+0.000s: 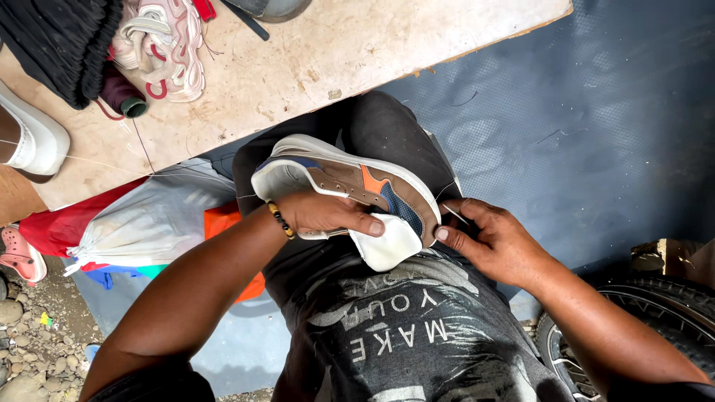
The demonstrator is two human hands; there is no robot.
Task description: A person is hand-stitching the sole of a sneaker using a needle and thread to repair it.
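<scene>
Your left hand is wrapped firmly around a brown, blue and orange shoe, pinning it sole-out against your lap so the white sole edge faces up and stays put. Your right hand, at three o'clock from the shoe, is pinched shut on a thin needle with its tip touching the shoe's heel end; a pale thread runs from there, which suggests that is why the heel is turned toward this hand.

At ten o'clock lies a wooden board carrying a pink and white sneaker, a spool and a black cloth. A white shoe sits at nine o'clock on the board's edge. Just beside your left forearm rests a pale bag over red fabric. A tyre sits at four o'clock, near your right elbow, and could crowd a wide pull of the thread.
</scene>
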